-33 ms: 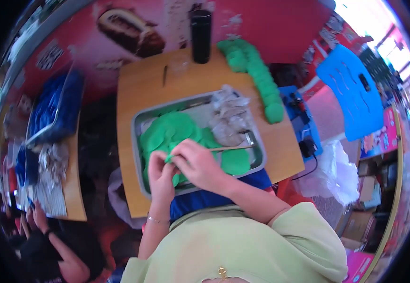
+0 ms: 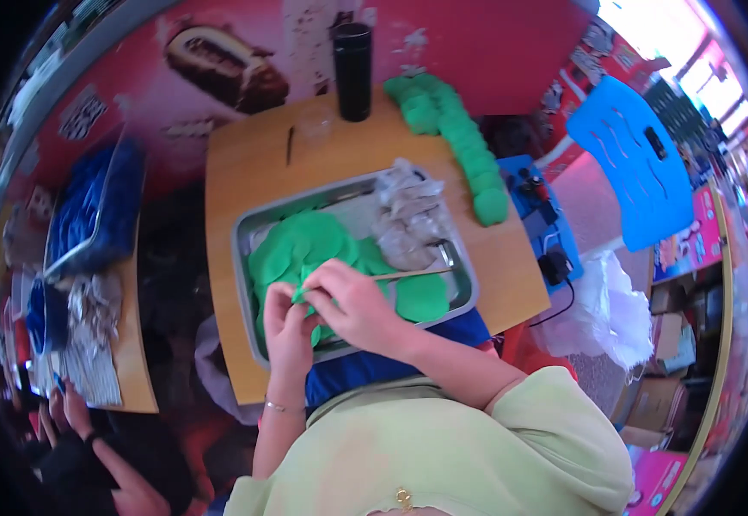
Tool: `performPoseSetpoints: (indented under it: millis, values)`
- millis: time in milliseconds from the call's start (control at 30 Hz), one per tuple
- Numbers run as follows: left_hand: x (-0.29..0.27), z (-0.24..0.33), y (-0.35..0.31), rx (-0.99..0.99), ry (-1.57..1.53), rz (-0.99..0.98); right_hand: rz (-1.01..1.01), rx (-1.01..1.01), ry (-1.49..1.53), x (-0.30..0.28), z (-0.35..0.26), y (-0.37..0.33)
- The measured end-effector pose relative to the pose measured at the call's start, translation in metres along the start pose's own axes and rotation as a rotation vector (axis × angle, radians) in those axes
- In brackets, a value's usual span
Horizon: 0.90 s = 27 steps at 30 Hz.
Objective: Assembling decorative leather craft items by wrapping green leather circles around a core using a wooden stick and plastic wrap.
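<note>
Over the near left part of a grey metal tray (image 2: pixel 475 292), my left hand (image 2: pixel 285 331) pinches a small folded green piece (image 2: pixel 300 295), its fingers closed. My right hand (image 2: pixel 352 301) meets it from the right, thumb and fingertips also closed on the green piece. Beneath and behind my hands lies an overlapping pile of thin green round pieces (image 2: pixel 305 241). A separate green disc (image 2: pixel 421 296) sits in the tray's near right corner. A thin wooden stick (image 2: pixel 387 276) lies just behind it. Crumpled pale plastic (image 2: pixel 408 215) fills the far right corner.
A long row of stacked green pieces (image 2: pixel 464 146) lies along the table's (image 2: pixel 249 163) right side. At the back stand a black bottle (image 2: pixel 353 73) and a clear cup (image 2: pixel 314 127). A blue chair (image 2: pixel 632 163) is at right; another person's hands (image 2: pixel 69 408) work at lower left.
The whole view has shifted slightly, so the table and tray appear a little further left. Both hands stay together on the green piece, with small finger movement.
</note>
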<state>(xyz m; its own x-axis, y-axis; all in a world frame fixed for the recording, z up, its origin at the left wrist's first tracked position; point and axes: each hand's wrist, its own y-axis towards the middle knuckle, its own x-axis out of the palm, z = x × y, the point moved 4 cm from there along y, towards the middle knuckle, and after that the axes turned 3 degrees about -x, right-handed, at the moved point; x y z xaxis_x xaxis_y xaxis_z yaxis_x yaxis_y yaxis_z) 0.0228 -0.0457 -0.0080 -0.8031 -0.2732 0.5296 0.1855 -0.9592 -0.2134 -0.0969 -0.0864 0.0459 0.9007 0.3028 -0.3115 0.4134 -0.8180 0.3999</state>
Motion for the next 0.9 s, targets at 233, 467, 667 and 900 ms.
performPoseSetpoints:
  millis: [233,467,667,900]
  values:
    - [0.000,-0.008,0.011,0.080,0.025,-0.010,0.064,0.053,0.052,0.001,0.013,-0.008]
    - [0.006,-0.017,0.008,-0.069,0.005,0.091,0.083,0.131,0.160,-0.003,0.022,-0.006]
    - [0.011,-0.015,0.011,-0.080,-0.270,-0.061,0.207,0.058,0.024,-0.008,0.024,-0.002]
    - [0.013,-0.004,0.005,-0.113,-0.237,-0.143,0.230,-0.040,0.012,0.000,0.013,0.001]
